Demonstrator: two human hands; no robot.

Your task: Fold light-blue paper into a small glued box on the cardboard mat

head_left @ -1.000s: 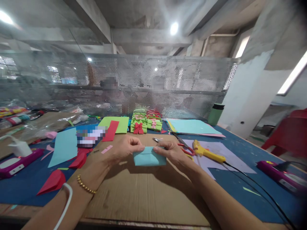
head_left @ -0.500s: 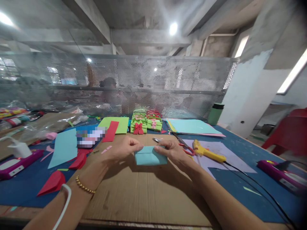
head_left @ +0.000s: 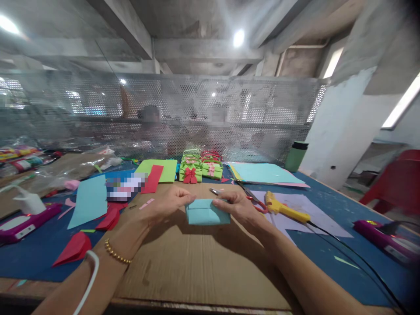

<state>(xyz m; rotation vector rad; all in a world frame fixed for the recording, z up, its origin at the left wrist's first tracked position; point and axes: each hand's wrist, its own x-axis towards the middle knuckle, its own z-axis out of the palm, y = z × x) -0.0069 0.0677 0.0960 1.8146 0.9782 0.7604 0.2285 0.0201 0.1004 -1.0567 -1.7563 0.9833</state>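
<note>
Between my two hands is a small folded light-blue piece [head_left: 208,213], paper or felt, with a flap along its upper edge. My left hand [head_left: 175,199] pinches its upper left corner between thumb and fingers. At the upper right corner my right hand [head_left: 234,203] grips it, thumb on the near face and fingers behind. The piece is held just above a brown cardboard sheet [head_left: 197,271]. Beyond the hands stand several small green bags [head_left: 190,168] with handles, the front one bearing a red bow [head_left: 190,176].
Right of my right hand lie red-handled scissors [head_left: 257,203] and a yellow glue gun [head_left: 287,211] on lilac sheets [head_left: 323,218]. A stack of coloured sheets [head_left: 269,174] and a green bottle [head_left: 295,156] are behind. Red pieces [head_left: 74,248] and purple power strips [head_left: 36,225] flank the cardboard.
The view has shifted very slightly. Both hands keep their pinch on the light-blue piece, which stays in nearly the same place.
</note>
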